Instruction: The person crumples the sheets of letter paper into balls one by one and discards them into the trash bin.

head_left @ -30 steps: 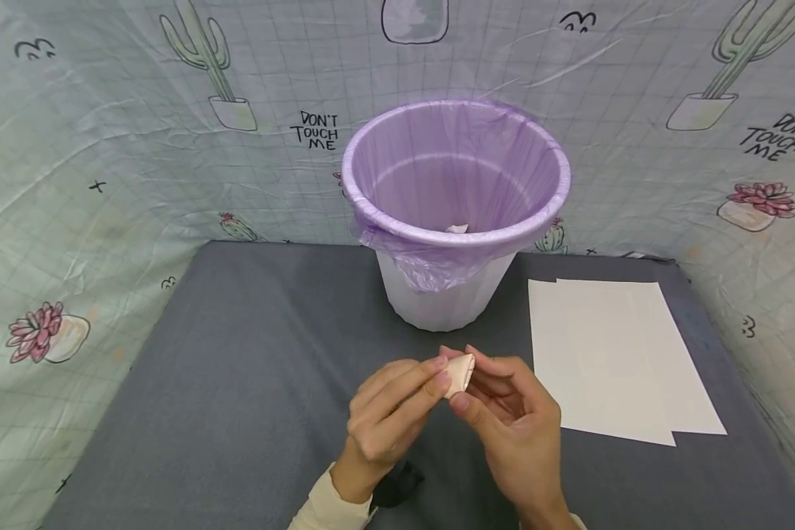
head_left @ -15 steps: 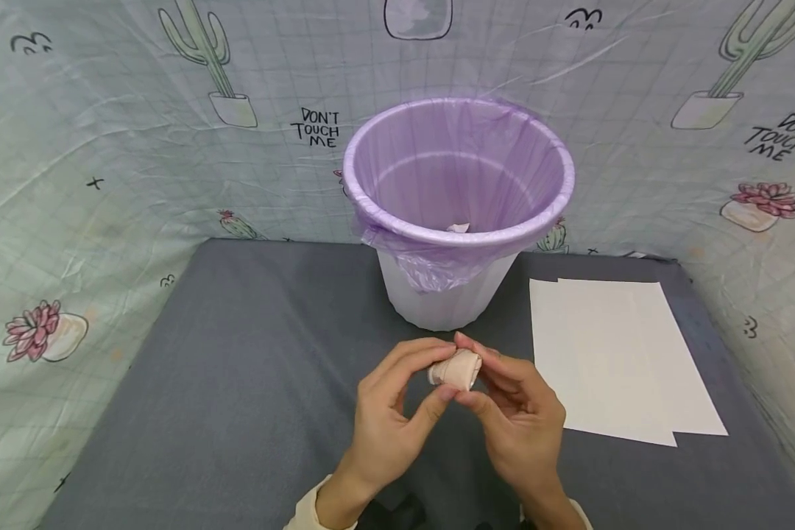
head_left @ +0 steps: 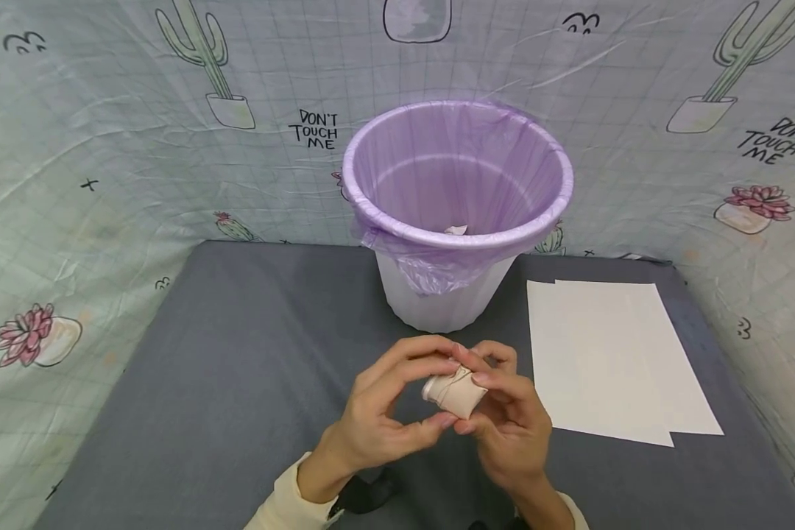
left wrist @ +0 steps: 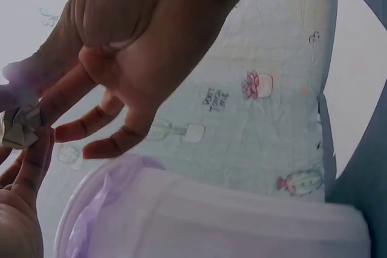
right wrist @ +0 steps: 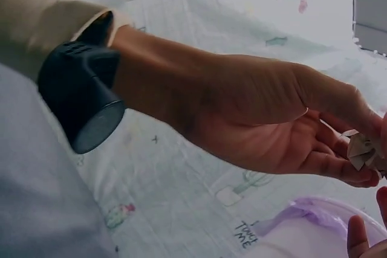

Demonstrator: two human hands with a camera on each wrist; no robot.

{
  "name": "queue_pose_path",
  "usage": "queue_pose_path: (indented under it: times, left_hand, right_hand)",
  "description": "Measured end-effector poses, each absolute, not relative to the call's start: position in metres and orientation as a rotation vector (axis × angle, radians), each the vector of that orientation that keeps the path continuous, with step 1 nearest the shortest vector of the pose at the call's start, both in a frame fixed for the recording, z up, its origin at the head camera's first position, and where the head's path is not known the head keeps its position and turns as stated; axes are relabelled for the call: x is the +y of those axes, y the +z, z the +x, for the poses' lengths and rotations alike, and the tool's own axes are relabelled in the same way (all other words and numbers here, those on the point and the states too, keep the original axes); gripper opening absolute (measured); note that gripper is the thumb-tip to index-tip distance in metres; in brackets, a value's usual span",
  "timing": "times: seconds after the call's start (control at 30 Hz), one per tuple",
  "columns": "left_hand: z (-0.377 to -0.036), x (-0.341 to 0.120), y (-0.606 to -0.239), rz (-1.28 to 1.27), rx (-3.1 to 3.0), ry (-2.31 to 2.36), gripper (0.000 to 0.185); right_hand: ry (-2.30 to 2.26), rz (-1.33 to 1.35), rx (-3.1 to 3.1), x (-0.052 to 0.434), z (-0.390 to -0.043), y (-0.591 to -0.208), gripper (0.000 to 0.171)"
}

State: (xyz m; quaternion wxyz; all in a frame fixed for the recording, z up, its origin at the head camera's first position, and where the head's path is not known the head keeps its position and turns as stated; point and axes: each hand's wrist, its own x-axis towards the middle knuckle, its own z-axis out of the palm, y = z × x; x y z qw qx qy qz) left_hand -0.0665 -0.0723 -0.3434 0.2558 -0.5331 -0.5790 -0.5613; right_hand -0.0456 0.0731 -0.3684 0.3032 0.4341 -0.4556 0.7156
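A small cream wad of crumpled paper (head_left: 459,394) with creased folds is held up above the grey table, in front of the bin. My left hand (head_left: 384,401) pinches its left side, thumb below and fingers curved over the top. On the other side, my right hand (head_left: 513,412) grips it between thumb and fingers. The left wrist view shows the paper wad (left wrist: 21,128) at the left edge, partly covered by fingers. In the right wrist view the paper wad (right wrist: 363,149) sits at the right edge, cut off by the frame.
A white bin (head_left: 447,291) with a purple liner (head_left: 457,132) stands at the back; a white scrap (head_left: 456,230) lies inside. Overlapping white sheets (head_left: 616,361) lie on the right of the grey table (head_left: 252,353). A cactus-print cloth (head_left: 271,66) hangs around.
Both hands have turned the paper wad and shifted their fingers on it. The left fingers have spread and arched over it; the right fingers have moved onto its top. Bin and sheets stay put.
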Motion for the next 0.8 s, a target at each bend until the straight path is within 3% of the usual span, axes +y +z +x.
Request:
queue_pose_path:
  times: [0.4,0.8]
  left_hand:
    - [-0.072,-0.084,-0.337,-1.363,-1.541,-1.155,0.027]
    - [-0.061,-0.076,-0.322,-1.398,-1.475,-1.193,0.024]
  right_hand:
    - [1.236,1.349,-1.504,0.101,-0.060,-0.331,0.028]
    - [0.949,1.411,-1.563,0.114,-0.055,-0.313,0.024]
